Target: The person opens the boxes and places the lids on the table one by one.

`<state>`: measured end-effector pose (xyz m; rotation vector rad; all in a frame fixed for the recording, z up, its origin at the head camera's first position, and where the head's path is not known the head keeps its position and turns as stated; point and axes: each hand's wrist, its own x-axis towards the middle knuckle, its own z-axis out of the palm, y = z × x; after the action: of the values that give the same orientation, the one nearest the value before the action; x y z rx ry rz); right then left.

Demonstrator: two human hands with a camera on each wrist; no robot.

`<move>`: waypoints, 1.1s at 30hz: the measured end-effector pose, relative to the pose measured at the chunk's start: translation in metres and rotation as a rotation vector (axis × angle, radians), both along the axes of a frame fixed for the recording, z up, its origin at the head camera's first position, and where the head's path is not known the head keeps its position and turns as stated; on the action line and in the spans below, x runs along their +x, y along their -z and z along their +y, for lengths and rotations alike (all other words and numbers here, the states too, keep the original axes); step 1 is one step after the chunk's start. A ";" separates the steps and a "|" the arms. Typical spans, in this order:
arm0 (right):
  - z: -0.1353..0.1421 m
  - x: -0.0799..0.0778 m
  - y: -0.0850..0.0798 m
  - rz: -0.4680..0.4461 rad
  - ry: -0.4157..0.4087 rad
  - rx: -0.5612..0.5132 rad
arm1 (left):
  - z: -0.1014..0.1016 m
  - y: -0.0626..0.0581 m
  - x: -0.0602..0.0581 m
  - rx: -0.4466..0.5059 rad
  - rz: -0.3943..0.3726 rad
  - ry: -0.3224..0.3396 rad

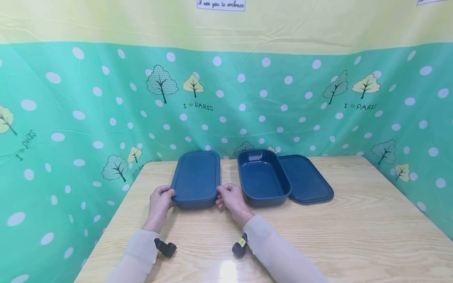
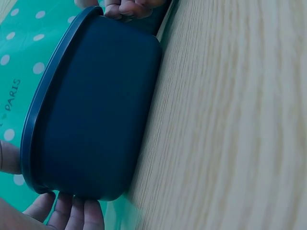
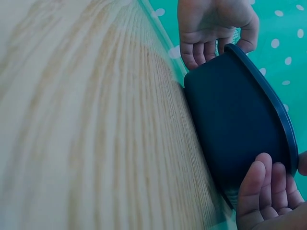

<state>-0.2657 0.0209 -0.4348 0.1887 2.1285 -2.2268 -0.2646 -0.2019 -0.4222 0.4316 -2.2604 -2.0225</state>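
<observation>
A dark blue rectangular food container (image 1: 196, 177) with its lid on sits on the table at the left, long side pointing away from me. My left hand (image 1: 160, 202) holds its near left corner, thumb at the lid's rim and fingers against the side wall below. On the opposite corner, my right hand (image 1: 231, 198) grips in the same way. In the left wrist view the end wall of the container (image 2: 96, 105) shows between both hands. From the right wrist, the container (image 3: 235, 120) appears with its bottom edge close to or on the wood.
Right of the hands stands a matching container (image 1: 263, 182) without a lid, nothing seen inside. A loose dark blue lid (image 1: 306, 181) lies beside it, its left edge partly hidden by that container. Behind the wooden table (image 1: 354, 236) hangs a green dotted curtain (image 1: 247, 94).
</observation>
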 end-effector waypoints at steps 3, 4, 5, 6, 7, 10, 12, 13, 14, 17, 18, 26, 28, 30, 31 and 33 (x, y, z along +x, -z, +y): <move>0.000 0.001 0.000 0.001 0.008 -0.003 | 0.000 -0.001 0.001 -0.001 -0.001 0.004; 0.000 0.001 0.000 0.003 0.010 -0.002 | 0.001 -0.001 0.001 0.000 -0.002 0.006; 0.000 0.001 0.000 0.005 0.011 -0.001 | 0.001 -0.001 0.001 0.002 -0.002 0.006; 0.001 0.001 -0.001 0.006 0.012 0.002 | 0.002 -0.001 0.001 0.003 -0.002 0.006; 0.001 0.001 -0.001 0.005 0.013 0.007 | 0.002 -0.001 0.001 0.002 -0.002 0.005; 0.001 0.002 -0.001 0.013 0.016 0.020 | 0.003 -0.002 0.001 -0.002 -0.002 0.002; 0.002 0.003 -0.001 0.016 0.020 0.025 | 0.004 -0.002 0.001 -0.005 -0.002 0.003; 0.002 0.003 -0.001 0.019 0.022 0.026 | 0.005 -0.002 0.001 -0.005 -0.002 0.004; 0.002 0.003 -0.001 0.023 0.024 0.027 | 0.005 -0.002 0.001 -0.005 -0.002 0.006; 0.004 0.003 0.000 0.031 0.028 0.031 | 0.007 -0.001 0.001 -0.006 0.000 0.013; 0.004 0.003 0.001 0.033 0.030 0.033 | 0.007 -0.001 0.001 -0.008 0.001 0.015; 0.006 0.004 0.002 0.062 0.040 0.061 | 0.009 -0.001 0.000 -0.003 -0.003 0.015; 0.006 0.004 0.003 0.066 0.043 0.079 | 0.009 -0.001 0.001 -0.003 -0.003 0.013; 0.006 0.004 0.002 0.069 0.045 0.096 | 0.009 -0.001 0.001 0.000 -0.002 0.014; 0.006 0.005 0.002 0.071 0.045 0.105 | 0.009 -0.001 0.001 0.003 -0.001 0.014; 0.005 0.005 0.002 0.071 0.046 0.119 | 0.010 -0.001 0.001 0.004 -0.002 0.015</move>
<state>-0.2604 0.0263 -0.4365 0.1684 2.3183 -2.1635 -0.2635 -0.1923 -0.4210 0.4184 -2.2678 -2.0354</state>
